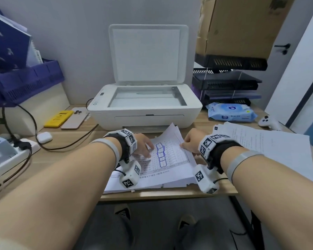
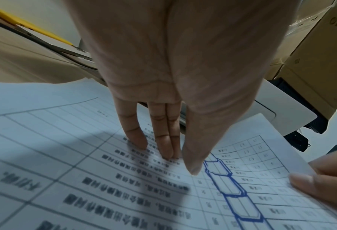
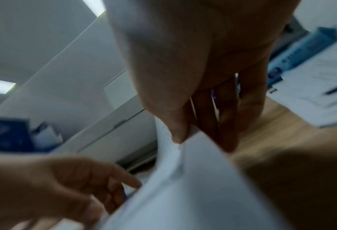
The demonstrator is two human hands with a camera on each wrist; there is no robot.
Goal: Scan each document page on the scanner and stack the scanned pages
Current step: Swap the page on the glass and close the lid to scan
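Observation:
A white scanner (image 1: 144,112) stands at the back of the desk with its lid (image 1: 148,53) raised and its glass (image 1: 148,97) bare. In front of it lies a stack of document pages (image 1: 152,181); the top page (image 1: 171,156) carries a printed table with blue pen boxes (image 2: 232,186). My left hand (image 1: 143,145) presses straight fingers (image 2: 163,140) flat on that page. My right hand (image 1: 190,141) pinches the page's right edge (image 3: 175,149) between thumb (image 3: 173,121) and fingers, bending it upward. A second pile of pages (image 1: 271,145) lies to the right.
Two phones (image 1: 65,119), an earbud case (image 1: 44,137) and a power strip with cables (image 1: 9,152) lie on the left. A wet-wipes pack (image 1: 231,112), a white controller (image 1: 268,122) and black paper trays (image 1: 227,83) under a cardboard box (image 1: 242,26) are at the right.

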